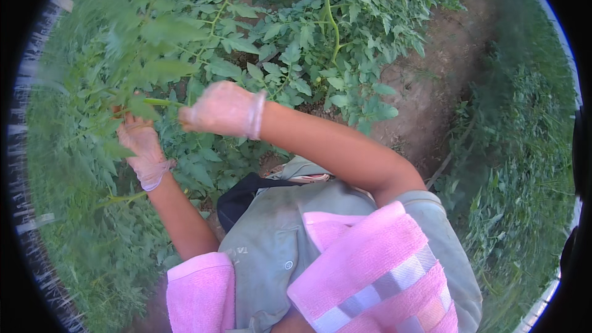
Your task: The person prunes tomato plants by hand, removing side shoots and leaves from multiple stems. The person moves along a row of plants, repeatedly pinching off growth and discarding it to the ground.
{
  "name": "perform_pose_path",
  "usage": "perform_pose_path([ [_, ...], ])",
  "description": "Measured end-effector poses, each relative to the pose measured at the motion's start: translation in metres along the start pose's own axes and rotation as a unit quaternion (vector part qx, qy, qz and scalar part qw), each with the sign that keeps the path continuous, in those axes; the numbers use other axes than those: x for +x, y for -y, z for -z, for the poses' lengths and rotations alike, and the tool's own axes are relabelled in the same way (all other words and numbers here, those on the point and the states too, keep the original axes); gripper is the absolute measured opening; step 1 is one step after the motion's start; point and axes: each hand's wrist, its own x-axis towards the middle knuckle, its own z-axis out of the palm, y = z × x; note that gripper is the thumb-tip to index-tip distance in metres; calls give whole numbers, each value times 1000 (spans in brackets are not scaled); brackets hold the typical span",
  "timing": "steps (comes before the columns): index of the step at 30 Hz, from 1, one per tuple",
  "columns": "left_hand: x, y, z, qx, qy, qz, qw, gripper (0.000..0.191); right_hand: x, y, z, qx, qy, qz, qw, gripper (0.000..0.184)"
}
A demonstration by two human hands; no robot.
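Observation:
My right hand [219, 110], in a thin clear glove, is closed around one end of a green plant stem [162, 101] and is blurred. Lower and to the left, my left hand [142, 142] wears the same kind of glove. Its fingers reach up among the leaves beside that stem. A leaf [143, 108] covers part of the fingertips, so their grip is hidden. Both hands are within leafy tomato plants [277, 51], whose nearest foliage is out of focus. A thick curved stem [334, 23] rises behind the right hand.
A strip of bare soil [430, 74] runs along the right of the plants. Another row of greenery [508, 194] stands beyond it. A pink towel [360, 268] hangs over my grey-green shirt [263, 240]. A yellowish-green stem [121, 199] passes close to my left forearm.

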Motion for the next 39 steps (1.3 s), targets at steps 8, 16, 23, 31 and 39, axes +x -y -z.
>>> perform_pose_path([
  [8, -109, 59, -79, 308, -167, -242, 904, 23, -274, -101, 66, 69, 367, -358, 856, 59],
  [16, -115, 127, -159, 315, 81, -25, 945, 19, -220, -145, 129, 184, 33, -429, 884, 39],
  [23, -54, 162, -180, 256, 143, 57, 954, 24, -134, -156, 135, 143, -95, -383, 908, 35],
  [31, 40, 236, -251, 279, 269, 174, 905, 33, -105, -192, 163, 137, -136, -374, 907, 41],
  [39, 50, 294, -263, 313, 409, -5, 857, 23, -94, -190, 196, 37, -54, -448, 891, 31],
])
